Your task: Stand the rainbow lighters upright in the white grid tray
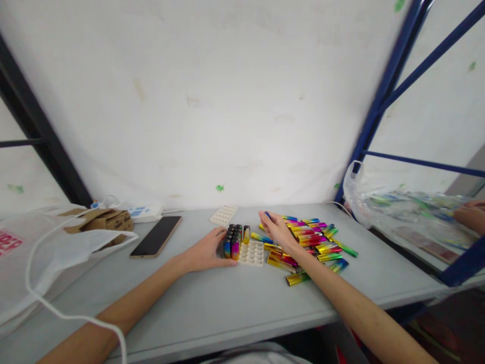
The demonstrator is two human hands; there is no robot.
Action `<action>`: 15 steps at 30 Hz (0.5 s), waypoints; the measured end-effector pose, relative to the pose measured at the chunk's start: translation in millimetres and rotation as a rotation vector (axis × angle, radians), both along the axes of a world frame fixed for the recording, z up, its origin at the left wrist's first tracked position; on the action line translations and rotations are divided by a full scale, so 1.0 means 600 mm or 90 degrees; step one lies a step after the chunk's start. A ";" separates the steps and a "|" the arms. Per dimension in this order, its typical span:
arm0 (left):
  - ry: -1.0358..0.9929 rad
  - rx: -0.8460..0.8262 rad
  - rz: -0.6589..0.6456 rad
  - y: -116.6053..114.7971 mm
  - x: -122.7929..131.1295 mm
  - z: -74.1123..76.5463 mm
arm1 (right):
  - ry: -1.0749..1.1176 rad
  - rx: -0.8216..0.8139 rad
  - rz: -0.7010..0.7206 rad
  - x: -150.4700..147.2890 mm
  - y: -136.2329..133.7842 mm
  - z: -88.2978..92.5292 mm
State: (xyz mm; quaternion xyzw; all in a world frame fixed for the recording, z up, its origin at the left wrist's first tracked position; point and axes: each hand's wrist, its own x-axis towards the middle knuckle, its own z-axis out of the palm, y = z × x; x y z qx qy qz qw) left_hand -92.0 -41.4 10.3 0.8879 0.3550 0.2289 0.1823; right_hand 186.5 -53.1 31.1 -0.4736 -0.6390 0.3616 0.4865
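a white tray [254,254] sits just below the centre of the frame, its left part filled with upright shiny tubes [234,246], black-topped, one more beside the block. the left hand [207,249] curves round that end, thumb in front, fingers towards the back; whether it grips firmly i can't tell. right of the tray, the right hand [275,228] is closed, pinching a small blue piece [268,216] above a loose heap of metallic coloured tubes [329,247]. a second tray [224,215] lies behind on the grey desk [227,303]. further out, a phone [157,236] and a plastic bag [49,268] are at lower left; another person's hand [472,215] is at the right edge by clear plastic bags [417,210].
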 end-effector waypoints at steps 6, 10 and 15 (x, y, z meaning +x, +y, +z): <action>0.001 0.002 -0.001 0.001 -0.002 -0.001 | -0.171 0.082 -0.121 -0.013 -0.004 -0.005; 0.001 0.002 -0.001 0.003 -0.002 -0.004 | -0.193 0.125 -0.109 -0.016 -0.006 -0.004; 0.020 0.000 -0.004 0.005 0.000 -0.006 | -0.201 0.115 -0.110 -0.011 -0.006 -0.004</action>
